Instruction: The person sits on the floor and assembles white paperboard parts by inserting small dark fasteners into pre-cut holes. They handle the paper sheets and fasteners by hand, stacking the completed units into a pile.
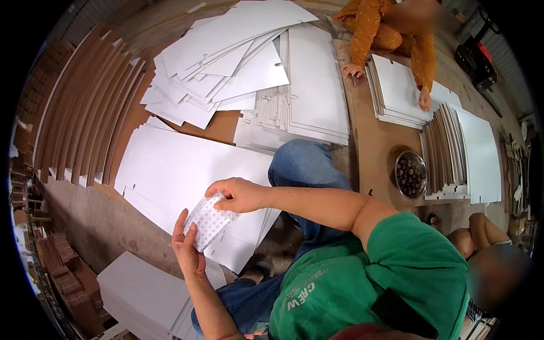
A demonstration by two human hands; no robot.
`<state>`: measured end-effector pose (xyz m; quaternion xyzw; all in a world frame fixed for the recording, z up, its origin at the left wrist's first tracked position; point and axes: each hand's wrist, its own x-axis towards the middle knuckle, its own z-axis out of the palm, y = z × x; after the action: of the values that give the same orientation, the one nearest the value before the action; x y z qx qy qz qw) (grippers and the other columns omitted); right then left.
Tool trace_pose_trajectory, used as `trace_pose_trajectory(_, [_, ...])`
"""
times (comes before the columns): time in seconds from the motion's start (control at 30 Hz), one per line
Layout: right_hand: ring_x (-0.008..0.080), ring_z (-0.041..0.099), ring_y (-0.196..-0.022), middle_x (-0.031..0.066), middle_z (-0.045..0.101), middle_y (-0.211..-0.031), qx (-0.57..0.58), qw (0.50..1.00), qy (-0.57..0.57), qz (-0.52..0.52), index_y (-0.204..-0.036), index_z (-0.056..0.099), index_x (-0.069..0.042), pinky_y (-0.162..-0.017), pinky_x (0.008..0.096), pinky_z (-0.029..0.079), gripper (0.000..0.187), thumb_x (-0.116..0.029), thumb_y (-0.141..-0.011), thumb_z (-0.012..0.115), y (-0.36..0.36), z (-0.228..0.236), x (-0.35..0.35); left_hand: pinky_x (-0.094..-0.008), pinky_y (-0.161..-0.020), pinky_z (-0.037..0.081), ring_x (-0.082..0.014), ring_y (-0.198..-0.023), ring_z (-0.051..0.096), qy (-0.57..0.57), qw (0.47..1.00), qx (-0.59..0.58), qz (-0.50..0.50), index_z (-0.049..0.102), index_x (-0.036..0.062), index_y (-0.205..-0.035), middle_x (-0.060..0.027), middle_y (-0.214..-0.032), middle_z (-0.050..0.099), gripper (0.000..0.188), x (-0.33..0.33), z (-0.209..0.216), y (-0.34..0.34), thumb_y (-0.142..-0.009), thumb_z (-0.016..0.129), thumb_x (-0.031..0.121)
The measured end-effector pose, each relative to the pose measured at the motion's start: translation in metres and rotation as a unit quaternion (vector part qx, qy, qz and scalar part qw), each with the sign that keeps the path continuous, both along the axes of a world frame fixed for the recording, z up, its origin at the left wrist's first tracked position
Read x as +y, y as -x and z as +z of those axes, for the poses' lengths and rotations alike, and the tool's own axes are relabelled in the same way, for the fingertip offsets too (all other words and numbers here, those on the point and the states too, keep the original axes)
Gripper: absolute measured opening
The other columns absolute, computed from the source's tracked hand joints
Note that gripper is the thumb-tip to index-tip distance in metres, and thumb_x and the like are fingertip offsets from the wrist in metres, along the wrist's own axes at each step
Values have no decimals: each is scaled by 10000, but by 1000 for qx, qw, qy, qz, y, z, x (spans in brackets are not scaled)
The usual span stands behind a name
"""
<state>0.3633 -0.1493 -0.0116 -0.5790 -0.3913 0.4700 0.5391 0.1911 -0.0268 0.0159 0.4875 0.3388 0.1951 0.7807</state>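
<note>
A small white sheet printed with rows of dark marks (211, 222), looking like a sheet of labels, is held up between both my hands. My left hand (190, 246) grips its near left edge between thumb and fingers. On the far right edge, my right hand (241, 195) pinches it, fingertips bent over the top. Beneath them lies a stack of large flat white boards (187, 164), partly covered by the sheet and my hands. Another similarly patterned sheet (215, 274) shows beside my left forearm, largely hidden.
Loose white boards (226, 62) pile up beyond. Brown-edged boards (85, 107) stand at left; more white boards (141, 289) are stacked near me. At right, a person in orange (368, 34) touches another stack, near a metal bowl of dark round fruit (411, 174). Another person (481, 235) sits lower right.
</note>
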Motion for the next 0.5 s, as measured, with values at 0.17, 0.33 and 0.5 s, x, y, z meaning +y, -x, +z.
trace_pose_trajectory(0.17, [97, 533, -638, 87, 593, -760, -17, 1000, -8, 9, -1145, 474, -49, -554, 238, 435, 325, -160, -850, 553, -2, 4, 0, -308, -765, 504, -203, -893, 590, -37, 998, 46, -1, 488, -43, -1157, -173, -1036, 578, 386, 5, -1, 3, -776, 547, -33])
trace_pose_trajectory(0.33, [89, 529, -567, 48, 578, -696, 91, 992, -36, -80, -1200, 433, -112, -512, 224, 449, 366, -233, -869, 530, -1, -7, 17, -276, -817, 465, -192, -946, 556, -55, 995, 27, 84, 493, -68, -1140, -172, -1087, 546, 372, 26, 9, 24, -772, 551, -63])
trace_pose_trajectory(0.5, [79, 530, -582, 40, 590, -706, 75, 988, -32, -131, -1176, 469, -107, -524, 210, 453, 337, -263, -881, 512, -23, -29, 8, -244, -862, 416, -172, -978, 532, -74, 974, 38, 210, 513, -60, -1126, -146, -1083, 556, 366, 52, 8, 54, -762, 558, -50])
